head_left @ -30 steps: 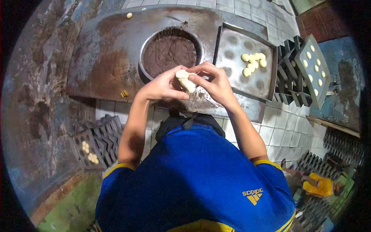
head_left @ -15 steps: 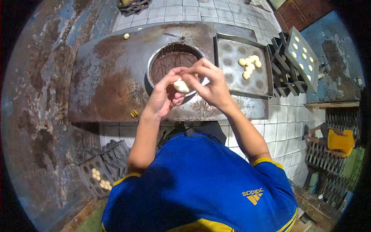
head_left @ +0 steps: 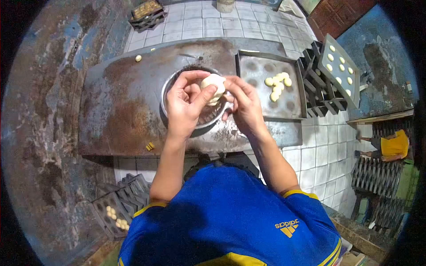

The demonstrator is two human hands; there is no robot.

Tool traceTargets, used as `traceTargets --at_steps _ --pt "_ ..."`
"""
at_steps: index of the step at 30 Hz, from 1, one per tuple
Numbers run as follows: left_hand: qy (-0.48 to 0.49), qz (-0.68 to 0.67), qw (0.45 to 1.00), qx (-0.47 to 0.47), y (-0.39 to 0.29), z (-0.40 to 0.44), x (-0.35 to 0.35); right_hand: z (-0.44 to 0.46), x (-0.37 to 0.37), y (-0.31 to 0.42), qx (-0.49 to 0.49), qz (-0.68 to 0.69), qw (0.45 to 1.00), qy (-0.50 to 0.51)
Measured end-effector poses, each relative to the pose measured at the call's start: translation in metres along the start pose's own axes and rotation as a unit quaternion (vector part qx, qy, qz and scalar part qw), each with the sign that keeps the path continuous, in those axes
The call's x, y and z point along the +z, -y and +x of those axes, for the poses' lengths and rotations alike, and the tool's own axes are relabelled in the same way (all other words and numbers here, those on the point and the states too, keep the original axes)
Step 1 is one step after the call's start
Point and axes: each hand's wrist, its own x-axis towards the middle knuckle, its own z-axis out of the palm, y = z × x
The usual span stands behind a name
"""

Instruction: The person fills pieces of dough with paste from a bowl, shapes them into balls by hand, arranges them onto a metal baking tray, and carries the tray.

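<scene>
Over the round metal bowl (head_left: 163, 99), my left hand (head_left: 184, 104) grips a pale piece of dough (head_left: 214, 84), its thumb pressed across the front. My right hand (head_left: 246, 103) pinches the dough's right edge with its fingertips. Dark brown filling lines the bowl, mostly hidden now behind both hands. Right of the bowl lies a square metal tray (head_left: 290, 108) with round hollows, and a cluster of pale dough balls (head_left: 276, 91) rests in it.
The worn metal table (head_left: 120, 102) carries a lone dough ball (head_left: 138, 58) at the back left and a small yellow object (head_left: 150, 146) near the front edge. Stacked trays (head_left: 317, 75) stand at right. A person in a yellow shirt (head_left: 394, 146) is at far right.
The dough has been raised and turned, showing more of its pale surface. My left thumb has come across its front, and my right hand has shifted to its right side. The camera view has tilted slightly.
</scene>
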Motion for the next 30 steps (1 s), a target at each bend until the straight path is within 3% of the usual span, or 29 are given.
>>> traceTargets --at_steps 1,3,4,6,9,11,13,15,17,18,19,22,26,27,28,29,30 --pt "0.0 0.018 0.999 0.038 -0.001 0.007 0.009 0.0 -0.004 0.008 0.062 0.104 0.992 0.035" --pt "0.002 0.054 0.991 0.122 -0.005 0.026 0.027 -0.002 -0.016 0.019 0.121 0.166 0.975 0.079" --pt "0.024 0.059 0.99 0.123 -0.006 0.033 0.035 -0.003 -0.027 0.009 0.1 0.198 0.969 0.107" --pt "0.113 -0.039 0.979 0.164 -0.003 0.052 0.066 -0.007 -0.031 0.011 0.021 0.201 0.974 0.102" --pt "0.161 -0.021 0.984 0.076 -0.021 0.048 0.119 0.001 -0.049 0.02 -0.226 -0.028 0.972 -0.06" --pt "0.149 -0.062 0.983 0.087 -0.008 0.054 0.153 0.014 -0.074 0.019 -0.273 0.036 0.956 -0.107" --pt "0.149 -0.05 0.981 0.116 0.009 0.068 0.177 0.025 -0.094 0.026 -0.245 0.056 0.956 -0.15" --pt "0.146 -0.042 0.979 0.139 0.017 0.084 0.196 0.032 -0.114 0.043 -0.275 0.037 0.957 -0.081" --pt "0.15 -0.049 0.97 0.184 0.017 0.095 0.206 0.025 -0.144 0.083 -0.187 0.014 0.98 0.063" --pt "0.134 -0.071 0.977 0.15 0.01 0.096 0.215 0.022 -0.16 0.101 -0.154 -0.017 0.979 0.129" --pt "0.163 -0.066 0.967 0.185 0.015 0.1 0.22 0.02 -0.169 0.103 -0.148 -0.011 0.979 0.138" --pt "0.182 -0.007 0.961 0.206 0.043 0.1 0.249 0.022 -0.195 0.063 -0.226 0.033 0.973 -0.038" --pt "0.105 -0.06 0.986 0.117 0.08 0.109 0.245 0.049 -0.223 0.084 -0.238 0.029 0.971 -0.01" --pt "0.108 -0.108 0.984 0.096 0.082 0.114 0.24 0.051 -0.243 0.099 -0.182 -0.088 0.978 0.055" --pt "0.069 0.055 0.99 0.11 0.092 0.117 0.228 0.048 -0.262 0.113 -0.116 -0.2 0.966 0.119" --pt "0.05 0.124 0.986 0.102 0.107 0.117 0.222 0.047 -0.273 0.122 -0.047 -0.309 0.932 0.185" --pt "0.032 0.193 0.976 0.091 0.123 0.117 0.215 0.047 -0.276 0.125 -0.054 -0.276 0.951 0.129"
